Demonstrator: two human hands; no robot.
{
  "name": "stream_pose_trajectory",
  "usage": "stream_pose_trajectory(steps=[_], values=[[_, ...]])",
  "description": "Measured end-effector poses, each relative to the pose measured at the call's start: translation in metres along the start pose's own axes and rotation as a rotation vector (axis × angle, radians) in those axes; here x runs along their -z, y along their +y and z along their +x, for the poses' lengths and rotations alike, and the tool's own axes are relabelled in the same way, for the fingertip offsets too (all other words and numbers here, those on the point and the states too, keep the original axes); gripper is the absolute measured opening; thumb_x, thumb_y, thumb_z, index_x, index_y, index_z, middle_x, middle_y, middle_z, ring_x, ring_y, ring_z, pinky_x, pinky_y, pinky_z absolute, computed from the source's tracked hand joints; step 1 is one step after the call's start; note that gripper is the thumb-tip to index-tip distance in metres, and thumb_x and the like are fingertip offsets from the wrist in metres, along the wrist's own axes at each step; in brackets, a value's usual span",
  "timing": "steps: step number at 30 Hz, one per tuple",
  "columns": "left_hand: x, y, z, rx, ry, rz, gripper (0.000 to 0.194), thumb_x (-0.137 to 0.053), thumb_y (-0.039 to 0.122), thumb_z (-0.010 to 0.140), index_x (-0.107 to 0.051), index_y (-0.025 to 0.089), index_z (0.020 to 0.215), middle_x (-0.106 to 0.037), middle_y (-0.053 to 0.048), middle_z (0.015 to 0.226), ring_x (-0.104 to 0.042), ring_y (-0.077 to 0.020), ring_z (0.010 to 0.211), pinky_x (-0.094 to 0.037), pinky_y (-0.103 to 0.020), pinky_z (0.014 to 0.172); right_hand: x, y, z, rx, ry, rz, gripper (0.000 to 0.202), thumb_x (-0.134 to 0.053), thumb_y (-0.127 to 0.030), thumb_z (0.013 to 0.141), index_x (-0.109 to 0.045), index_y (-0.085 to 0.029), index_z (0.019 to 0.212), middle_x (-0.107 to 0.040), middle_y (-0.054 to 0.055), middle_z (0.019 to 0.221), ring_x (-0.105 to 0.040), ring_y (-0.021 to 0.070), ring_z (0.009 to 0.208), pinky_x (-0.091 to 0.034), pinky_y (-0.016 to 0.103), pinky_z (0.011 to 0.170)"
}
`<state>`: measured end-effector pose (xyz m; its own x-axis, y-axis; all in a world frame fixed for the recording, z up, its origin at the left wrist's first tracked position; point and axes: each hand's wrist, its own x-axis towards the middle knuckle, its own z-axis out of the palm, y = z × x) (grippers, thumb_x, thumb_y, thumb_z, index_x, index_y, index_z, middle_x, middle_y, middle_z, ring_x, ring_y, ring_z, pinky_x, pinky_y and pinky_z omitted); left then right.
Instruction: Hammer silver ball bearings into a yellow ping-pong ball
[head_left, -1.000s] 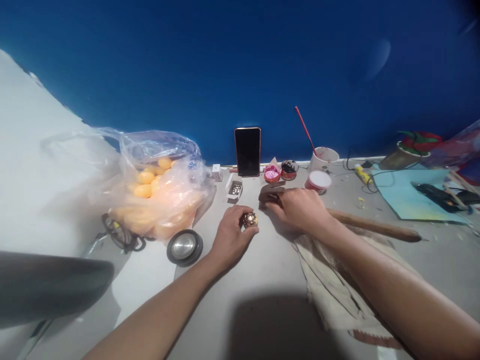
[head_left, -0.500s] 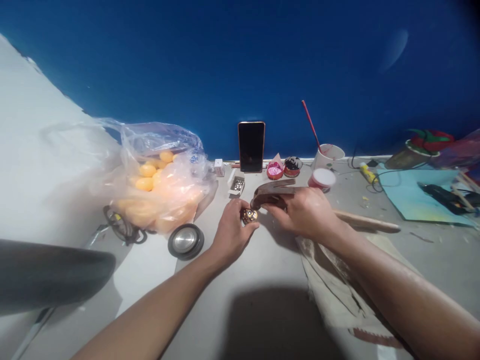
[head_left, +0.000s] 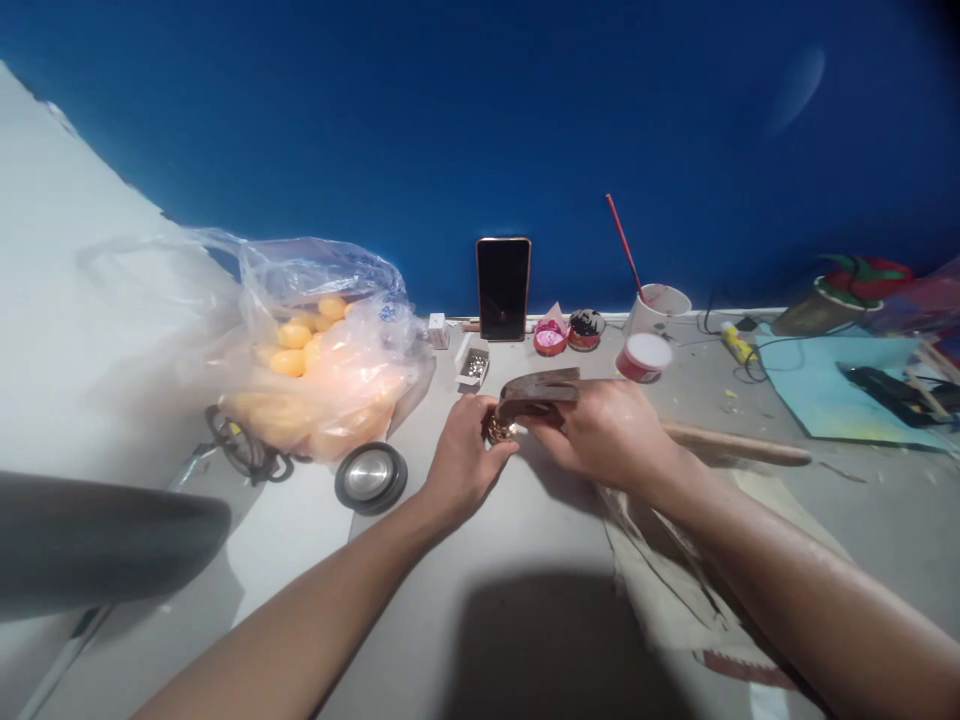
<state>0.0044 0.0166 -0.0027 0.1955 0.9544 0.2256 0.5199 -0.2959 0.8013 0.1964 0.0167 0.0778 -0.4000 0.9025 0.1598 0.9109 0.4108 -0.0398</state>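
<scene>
My left hand (head_left: pixel 465 450) is closed around a small ball (head_left: pixel 501 432) covered with shiny gold-coloured metal heads that look like thumbtacks. My fingers hide its left side. In my right hand (head_left: pixel 611 425), a claw hammer (head_left: pixel 536 390) is gripped close to its head, with the wooden handle reaching out to the right behind my wrist. The hammer's face is over the ball and appears to touch it. Just beyond my left hand sits a small open box (head_left: pixel 474 368) of shiny metal pieces.
A clear plastic bag (head_left: pixel 322 370) of yellow-orange balls stands at left, behind a black-rimmed metal lid (head_left: pixel 370 478). A phone (head_left: pixel 503 288) leans on the blue wall. Right of it are two small decorated pieces, a white cup (head_left: pixel 656 310), a red-sided tub (head_left: pixel 643 357) and a cloth (head_left: pixel 675 570).
The hammer head has shifted slightly left and now covers more of the ball. My left hand keeps its hold in nearly the same place.
</scene>
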Motion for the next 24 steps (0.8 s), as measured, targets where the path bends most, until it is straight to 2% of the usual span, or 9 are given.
stream_pose_trajectory(steps=[7, 12, 16, 24], values=[[0.0003, -0.0003, 0.0009, -0.028, -0.031, -0.033, 0.022, -0.070, 0.013, 0.077, -0.066, 0.021, 0.097, -0.064, -0.005, 0.099, -0.057, -0.0255, 0.097, -0.043, -0.039, 0.090, 0.0025, 0.0005, 0.0007, -0.028, 0.021, -0.002, 0.040, -0.051, -0.048, 0.097, -0.080, -0.021, 0.106, -0.080, 0.010, 0.089, -0.071, 0.0247, 0.076, -0.032, 0.032, 0.059], [-0.0015, 0.0022, -0.0009, 0.099, 0.020, -0.170, 0.037, -0.074, 0.015, 0.074, -0.063, 0.023, 0.108, -0.067, -0.003, 0.096, -0.059, -0.0224, 0.090, -0.044, -0.036, 0.086, 0.0025, 0.0004, 0.0004, -0.011, -0.014, -0.025, 0.042, -0.052, -0.048, 0.097, -0.080, -0.017, 0.096, -0.079, 0.011, 0.084, -0.071, 0.0249, 0.072, -0.032, 0.032, 0.058], [-0.0019, 0.0040, -0.0012, 0.112, 0.036, -0.070, 0.025, -0.074, 0.019, 0.075, -0.063, 0.023, 0.097, -0.064, -0.002, 0.090, -0.057, -0.0223, 0.086, -0.043, -0.036, 0.081, 0.0014, 0.0021, 0.0004, -0.004, 0.015, -0.037, 0.043, -0.050, -0.049, 0.098, -0.079, -0.018, 0.098, -0.079, 0.011, 0.086, -0.071, 0.0247, 0.073, -0.033, 0.032, 0.058], [-0.0014, 0.0023, -0.0013, -0.019, 0.019, 0.044, 0.006, -0.066, 0.021, 0.085, -0.062, 0.021, 0.089, -0.059, -0.003, 0.091, -0.057, -0.0225, 0.091, -0.044, -0.037, 0.085, 0.0014, 0.0040, 0.0021, -0.037, 0.011, -0.073, 0.046, -0.049, -0.051, 0.098, -0.079, -0.016, 0.099, -0.078, 0.012, 0.081, -0.070, 0.0247, 0.070, -0.033, 0.032, 0.058]])
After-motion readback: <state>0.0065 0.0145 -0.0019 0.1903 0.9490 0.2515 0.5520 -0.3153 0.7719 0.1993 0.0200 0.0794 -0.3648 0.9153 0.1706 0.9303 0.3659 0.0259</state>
